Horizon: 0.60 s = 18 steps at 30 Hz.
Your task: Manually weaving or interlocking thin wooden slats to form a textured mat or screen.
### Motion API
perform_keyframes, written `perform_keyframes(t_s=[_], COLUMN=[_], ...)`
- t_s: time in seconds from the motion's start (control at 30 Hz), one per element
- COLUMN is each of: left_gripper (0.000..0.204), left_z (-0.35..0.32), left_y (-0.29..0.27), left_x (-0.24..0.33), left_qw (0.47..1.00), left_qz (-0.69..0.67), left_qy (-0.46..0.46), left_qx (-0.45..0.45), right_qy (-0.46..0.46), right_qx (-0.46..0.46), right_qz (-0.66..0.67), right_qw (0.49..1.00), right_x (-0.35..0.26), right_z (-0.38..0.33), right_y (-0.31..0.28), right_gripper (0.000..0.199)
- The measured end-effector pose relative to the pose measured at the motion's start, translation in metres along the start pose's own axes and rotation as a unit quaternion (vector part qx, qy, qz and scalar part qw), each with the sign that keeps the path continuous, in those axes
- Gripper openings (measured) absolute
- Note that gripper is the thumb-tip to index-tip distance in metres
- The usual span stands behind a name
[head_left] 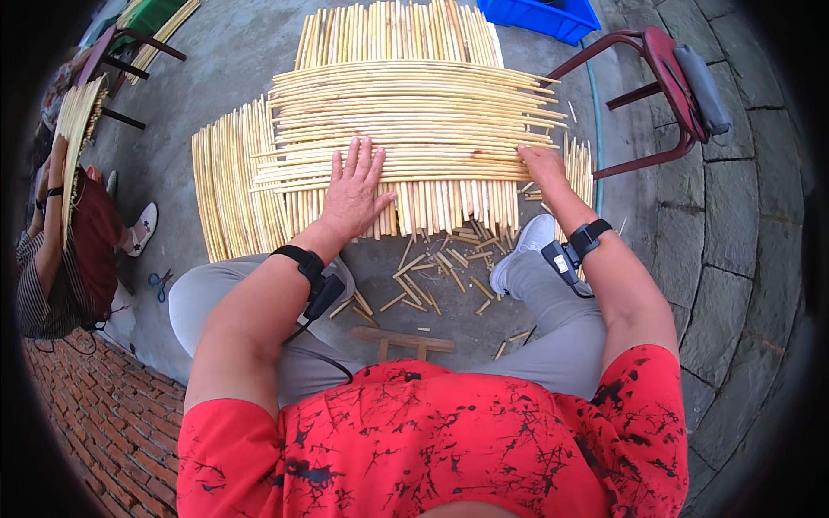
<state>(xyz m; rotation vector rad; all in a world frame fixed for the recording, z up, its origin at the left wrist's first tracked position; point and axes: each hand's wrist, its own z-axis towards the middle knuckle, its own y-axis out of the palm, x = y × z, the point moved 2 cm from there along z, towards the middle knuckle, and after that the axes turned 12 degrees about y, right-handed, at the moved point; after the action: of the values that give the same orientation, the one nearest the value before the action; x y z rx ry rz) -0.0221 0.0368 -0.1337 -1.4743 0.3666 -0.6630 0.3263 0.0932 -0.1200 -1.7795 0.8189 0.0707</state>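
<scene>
A layer of long, thin pale-yellow reed stalks (406, 108) lies crosswise over another layer of upright-running reed stalks (449, 203). Near the front edge of the crosswise layer my left hand (352, 186) rests flat, fingers spread. My right hand (542, 164) is at the right ends of the front stalks, its fingers bent and closed about them; the fingertips are partly hidden. The stalk ends on the right stick out unevenly. Both wrists carry black straps with small devices.
Short cut stalk pieces (445, 268) litter the concrete between my feet. A dark red chair (669, 82) stands right, a blue crate (548, 19) at the back. Blue-handled scissors (160, 285) lie left, near another person (65, 250) holding a stalk bundle (78, 121). A low wooden piece (401, 339) is close to me.
</scene>
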Motion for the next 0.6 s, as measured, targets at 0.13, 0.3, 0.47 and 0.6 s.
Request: perform_keyframes(t_s=[0.13, 0.3, 0.47, 0.6], left_gripper=[0.073, 0.073, 0.073, 0.073], left_z=[-0.004, -0.009, -0.010, -0.011], left_y=[-0.003, -0.003, -0.004, -0.004], left_x=[0.002, 0.001, 0.002, 0.003], left_qw=[1.000, 1.000, 1.000, 1.000], left_qz=[-0.006, -0.004, -0.006, -0.003], left_qy=[-0.001, -0.002, -0.003, -0.004], left_qx=[0.000, -0.007, -0.006, -0.014], right_qy=[0.000, -0.009, 0.023, 0.014], right_qx=[0.037, 0.060, -0.021, -0.029], right_qz=[-0.003, 0.042, 0.236, 0.298], right_qw=[0.999, 0.997, 0.971, 0.954], right_x=[-0.003, -0.005, 0.000, -0.004], right_z=[-0.009, -0.010, -0.008, -0.011], right_y=[0.002, 0.008, 0.013, 0.010], right_gripper=[0.039, 0.034, 0.018, 0.016])
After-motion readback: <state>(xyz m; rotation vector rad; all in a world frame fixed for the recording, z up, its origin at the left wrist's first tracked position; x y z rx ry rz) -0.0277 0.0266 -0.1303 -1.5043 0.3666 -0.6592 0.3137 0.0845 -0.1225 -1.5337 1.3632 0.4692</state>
